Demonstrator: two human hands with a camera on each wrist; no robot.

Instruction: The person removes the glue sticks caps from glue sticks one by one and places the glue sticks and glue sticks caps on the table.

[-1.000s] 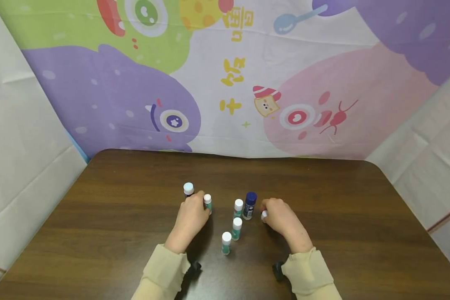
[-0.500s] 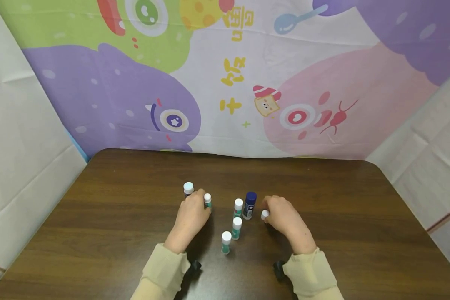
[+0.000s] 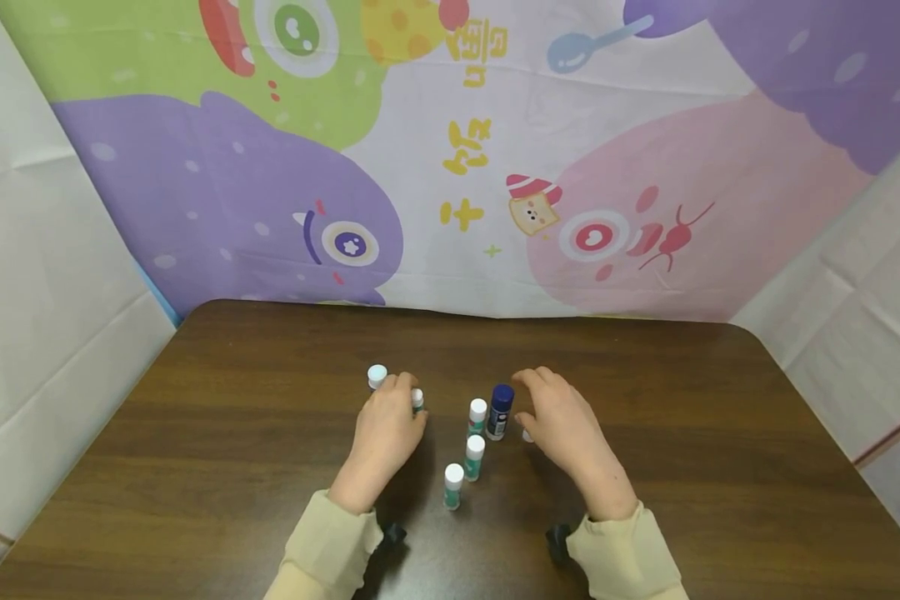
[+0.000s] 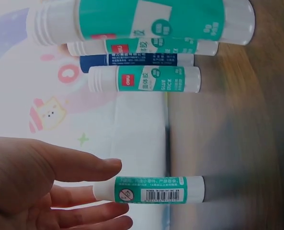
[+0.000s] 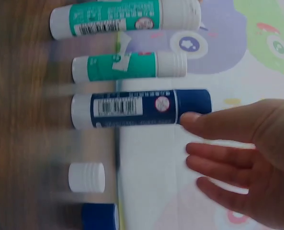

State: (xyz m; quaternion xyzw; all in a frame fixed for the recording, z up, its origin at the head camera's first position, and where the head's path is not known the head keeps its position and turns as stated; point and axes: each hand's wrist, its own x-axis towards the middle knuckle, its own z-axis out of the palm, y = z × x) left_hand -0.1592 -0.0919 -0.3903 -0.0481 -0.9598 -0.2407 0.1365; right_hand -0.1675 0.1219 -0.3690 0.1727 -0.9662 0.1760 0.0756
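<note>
My left hand [image 3: 387, 419] is beside a green-and-white glue stick [image 4: 149, 189] that stands upright on the table. Thumb and fingers are spread apart around its white top, which looks smooth, without the ridges of the other caps. Just beyond that hand is a white-topped stick [image 3: 377, 376], its body mostly hidden. My right hand [image 3: 565, 417] hovers with loose fingers by a navy glue stick [image 5: 134, 109], the thumb tip overlapping its blue cap in the right wrist view. Under this hand are a loose white cap [image 5: 86, 177] and a navy cap [image 5: 101, 216], the latter hidden from the head view.
Several green glue sticks with white caps stand mid-table: one next to the navy stick [image 3: 477, 417], another in front [image 3: 474, 457], and a nearer one [image 3: 453, 486]. The brown table [image 3: 682, 417] ends at a cartoon-printed cloth [image 3: 450, 275]; pale cloth walls rise at both sides.
My right hand has lifted off the white cap and moved forward and left, fingers opening towards the navy stick. The left hand has loosened its fingers and shifted slightly at the green stick.
</note>
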